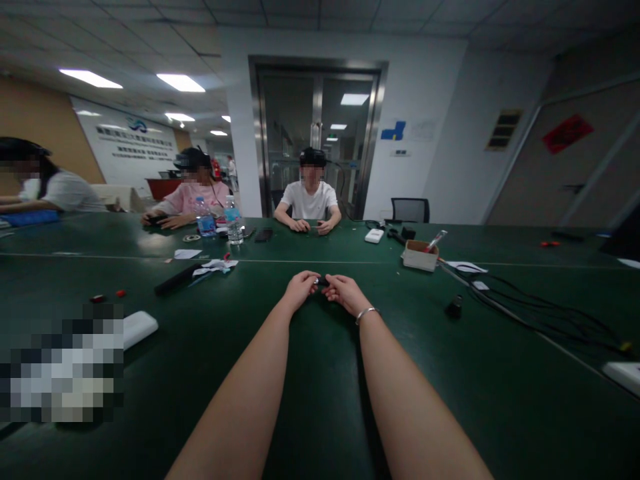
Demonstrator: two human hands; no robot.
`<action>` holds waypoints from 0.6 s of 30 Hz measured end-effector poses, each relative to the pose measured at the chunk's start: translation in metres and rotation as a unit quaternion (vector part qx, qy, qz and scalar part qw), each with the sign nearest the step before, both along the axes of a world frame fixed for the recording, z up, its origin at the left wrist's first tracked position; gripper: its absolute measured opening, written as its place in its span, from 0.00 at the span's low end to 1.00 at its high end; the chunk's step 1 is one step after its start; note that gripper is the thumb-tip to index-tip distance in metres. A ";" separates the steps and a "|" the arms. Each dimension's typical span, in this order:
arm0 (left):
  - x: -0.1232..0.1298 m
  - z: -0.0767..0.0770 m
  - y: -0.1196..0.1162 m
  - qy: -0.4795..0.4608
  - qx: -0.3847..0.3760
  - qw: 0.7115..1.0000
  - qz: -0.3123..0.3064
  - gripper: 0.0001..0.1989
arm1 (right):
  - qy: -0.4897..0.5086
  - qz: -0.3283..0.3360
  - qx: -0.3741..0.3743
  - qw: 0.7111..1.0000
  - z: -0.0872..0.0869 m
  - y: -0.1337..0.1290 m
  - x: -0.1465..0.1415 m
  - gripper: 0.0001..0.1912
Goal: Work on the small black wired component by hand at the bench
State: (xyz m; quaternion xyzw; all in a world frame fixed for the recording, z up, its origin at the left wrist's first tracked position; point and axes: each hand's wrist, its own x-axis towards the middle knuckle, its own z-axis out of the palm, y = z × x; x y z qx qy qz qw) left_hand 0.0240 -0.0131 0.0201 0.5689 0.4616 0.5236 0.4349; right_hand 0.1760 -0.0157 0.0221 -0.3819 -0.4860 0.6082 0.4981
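Both arms reach out over the dark green table (320, 400). Between my two hands is a small black object with a shiny silver part (321, 281), too small to tell its kind. The fingers of my left hand (301, 289) are closed on its silver end. My right hand (346, 293), with a silver bangle at the wrist, pinches its black end. The fingertips cover much of it, and it is held just above or against the tabletop; I cannot tell which.
A small box (420, 256) holding a few items stands right of my hands, near a black object (455, 307) and cables (540, 307). Left lie crumpled papers (216, 267) and a black bar (177, 279). Water bottles (233, 223) stand farther back. People sit across the table.
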 end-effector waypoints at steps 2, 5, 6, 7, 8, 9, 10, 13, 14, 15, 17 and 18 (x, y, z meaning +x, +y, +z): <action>0.000 0.000 0.000 -0.004 -0.004 1.000 -0.003 0.12 | -0.001 0.001 -0.001 1.000 0.000 0.000 0.000 0.09; -0.001 -0.001 0.001 0.003 0.004 1.000 -0.006 0.13 | -0.003 0.004 0.001 1.000 0.000 0.000 0.000 0.10; -0.001 -0.001 0.001 0.006 0.008 1.000 -0.005 0.12 | -0.002 0.006 0.003 1.000 0.000 0.000 0.000 0.10; -0.001 -0.002 0.002 0.009 0.010 1.000 -0.004 0.11 | -0.002 0.007 0.004 1.000 0.000 0.001 0.000 0.10; -0.001 -0.002 0.002 0.010 0.010 1.000 -0.005 0.11 | -0.002 0.007 0.004 1.000 -0.001 0.001 0.000 0.10; -0.001 -0.002 0.001 0.012 0.009 1.000 -0.008 0.11 | -0.001 0.008 0.004 1.000 -0.001 0.001 0.000 0.10; -0.001 -0.003 0.001 0.013 0.009 1.000 -0.012 0.12 | 0.000 0.008 0.004 1.000 -0.001 0.001 0.000 0.10; -0.001 -0.004 0.001 0.023 0.011 1.000 -0.018 0.14 | -0.003 0.008 0.003 1.000 -0.001 0.001 0.000 0.09; -0.001 -0.004 0.001 0.025 0.012 0.999 -0.017 0.14 | -0.005 0.007 0.004 1.000 -0.001 0.001 -0.001 0.09; -0.001 -0.004 0.001 0.025 0.012 0.999 -0.015 0.13 | -0.007 0.006 0.004 1.000 -0.001 0.000 -0.001 0.09; 0.000 -0.004 0.001 0.022 0.007 1.000 -0.011 0.13 | -0.009 0.003 0.004 1.000 0.000 0.000 -0.001 0.09; 0.000 -0.004 0.000 0.021 0.003 1.000 -0.009 0.14 | -0.010 0.004 0.005 1.000 0.000 0.000 -0.001 0.09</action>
